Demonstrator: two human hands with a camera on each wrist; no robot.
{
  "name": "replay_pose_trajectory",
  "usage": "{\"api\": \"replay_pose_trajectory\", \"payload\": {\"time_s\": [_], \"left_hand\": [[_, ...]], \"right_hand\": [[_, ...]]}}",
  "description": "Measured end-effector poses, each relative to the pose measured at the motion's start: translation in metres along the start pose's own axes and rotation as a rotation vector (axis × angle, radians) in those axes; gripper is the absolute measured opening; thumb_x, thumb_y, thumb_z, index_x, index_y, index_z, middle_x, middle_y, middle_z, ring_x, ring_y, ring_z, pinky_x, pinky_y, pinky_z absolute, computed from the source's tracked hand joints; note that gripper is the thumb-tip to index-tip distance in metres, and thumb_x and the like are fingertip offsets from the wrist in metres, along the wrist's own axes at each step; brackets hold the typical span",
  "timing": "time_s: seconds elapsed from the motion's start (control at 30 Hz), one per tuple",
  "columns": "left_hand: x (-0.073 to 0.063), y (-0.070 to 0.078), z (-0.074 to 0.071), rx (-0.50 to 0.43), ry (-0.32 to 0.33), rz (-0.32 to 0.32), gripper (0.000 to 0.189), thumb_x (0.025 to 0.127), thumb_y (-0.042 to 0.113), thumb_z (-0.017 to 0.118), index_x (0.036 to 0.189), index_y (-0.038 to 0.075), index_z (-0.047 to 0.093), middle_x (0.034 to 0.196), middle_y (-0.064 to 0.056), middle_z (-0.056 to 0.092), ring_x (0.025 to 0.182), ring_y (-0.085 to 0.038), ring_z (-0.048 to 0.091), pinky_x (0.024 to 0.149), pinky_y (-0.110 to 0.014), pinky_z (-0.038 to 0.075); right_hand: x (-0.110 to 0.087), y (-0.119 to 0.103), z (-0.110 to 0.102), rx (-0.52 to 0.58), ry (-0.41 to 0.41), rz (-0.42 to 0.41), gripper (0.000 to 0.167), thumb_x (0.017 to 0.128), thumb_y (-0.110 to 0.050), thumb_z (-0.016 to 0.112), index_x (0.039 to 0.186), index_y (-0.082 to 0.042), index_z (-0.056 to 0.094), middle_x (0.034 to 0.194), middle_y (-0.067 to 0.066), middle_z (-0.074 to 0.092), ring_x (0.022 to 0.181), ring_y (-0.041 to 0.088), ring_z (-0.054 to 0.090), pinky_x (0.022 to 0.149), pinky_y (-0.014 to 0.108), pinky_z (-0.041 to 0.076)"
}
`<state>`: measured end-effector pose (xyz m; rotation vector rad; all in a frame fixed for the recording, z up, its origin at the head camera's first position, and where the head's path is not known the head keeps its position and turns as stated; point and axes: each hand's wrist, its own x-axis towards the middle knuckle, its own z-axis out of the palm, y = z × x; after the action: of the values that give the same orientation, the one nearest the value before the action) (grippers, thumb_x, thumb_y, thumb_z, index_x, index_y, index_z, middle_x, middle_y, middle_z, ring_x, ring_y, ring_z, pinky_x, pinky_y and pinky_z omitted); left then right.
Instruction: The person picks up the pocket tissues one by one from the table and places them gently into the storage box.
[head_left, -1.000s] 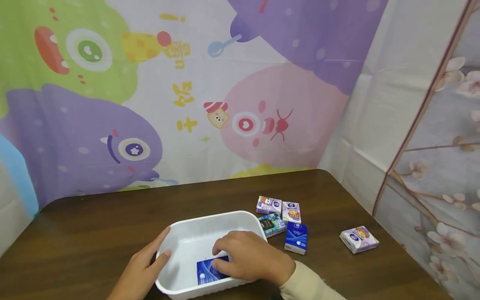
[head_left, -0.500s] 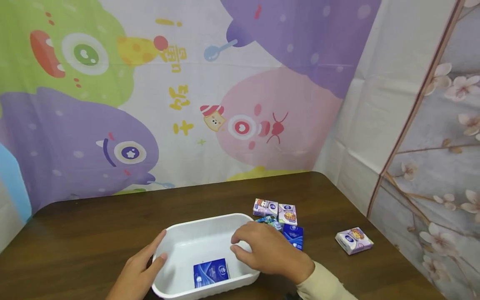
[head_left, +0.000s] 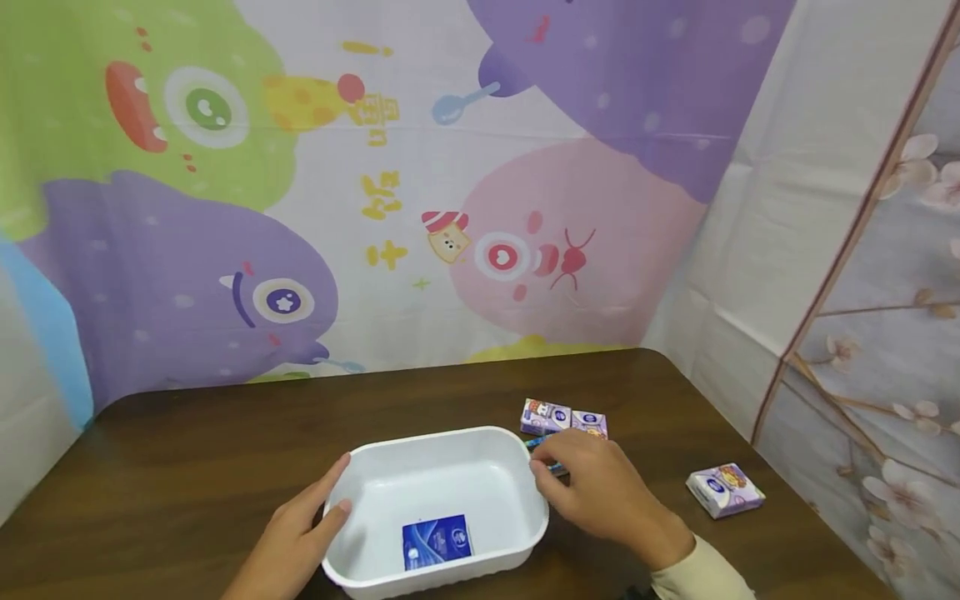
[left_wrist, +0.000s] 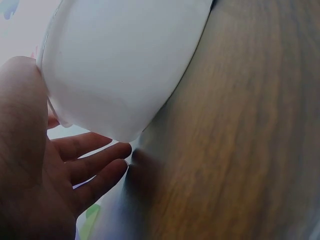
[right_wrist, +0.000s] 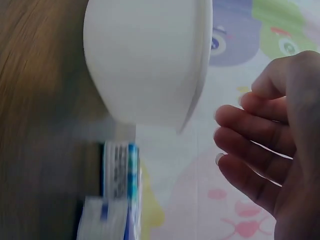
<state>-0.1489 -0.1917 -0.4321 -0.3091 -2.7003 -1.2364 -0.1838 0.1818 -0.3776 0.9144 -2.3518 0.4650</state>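
Observation:
My left hand (head_left: 296, 529) holds the left rim of a white plastic tub (head_left: 446, 471), thumb over the inside and fingers along the outer wall. In the tub lies a dark blue pocket tissue pack (head_left: 437, 542). My right hand (head_left: 611, 492) hovers just past the tub's right end, fingers loosely bent and nothing between them. Beneath it a blue-green tissue pack (head_left: 558, 470) peeks out, mostly covered in the head view. The right wrist view shows that pack's side (right_wrist: 119, 170) and a white-and-blue pack (right_wrist: 102, 220) before it.
Behind my right hand sit two purple-and-white tissue packs, a left one (head_left: 545, 416) and a right one (head_left: 589, 422). Another purple-and-white pack (head_left: 725, 490) lies apart at the right. A cartoon-printed cloth (head_left: 405, 317) hangs behind the brown table (head_left: 225, 433).
My right hand has let go of the blue tissue pack in the tub, risen and moved right over the packs outside. My left hand has stayed on the rim.

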Motion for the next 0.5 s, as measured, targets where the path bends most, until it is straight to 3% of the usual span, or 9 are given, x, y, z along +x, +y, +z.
{"api": "replay_pose_trajectory", "payload": {"time_s": [0.13, 0.5], "left_hand": [[0.003, 0.003, 0.003, 0.015, 0.002, 0.022, 0.056, 0.103, 0.03, 0.056, 0.156, 0.017, 0.04, 0.15, -0.015, 0.048, 0.135, -0.038, 0.045, 0.106, -0.057, 0.039], [-0.002, 0.002, -0.002, 0.011, 0.025, 0.023, 0.056, 0.103, 0.029, 0.057, 0.155, 0.017, 0.041, 0.149, -0.013, 0.049, 0.135, -0.036, 0.046, 0.106, -0.056, 0.039]], "right_hand": [[-0.011, 0.011, -0.009, -0.041, 0.03, 0.06, 0.01, 0.084, -0.017, 0.075, 0.081, -0.024, 0.068, 0.081, -0.015, 0.064, 0.075, 0.002, 0.06, 0.066, 0.027, 0.055], [-0.025, 0.03, -0.016, -0.13, -0.027, 0.214, 0.007, 0.084, -0.02, 0.077, 0.084, -0.023, 0.07, 0.092, -0.007, 0.071, 0.084, 0.011, 0.067, 0.072, 0.039, 0.057]]}}
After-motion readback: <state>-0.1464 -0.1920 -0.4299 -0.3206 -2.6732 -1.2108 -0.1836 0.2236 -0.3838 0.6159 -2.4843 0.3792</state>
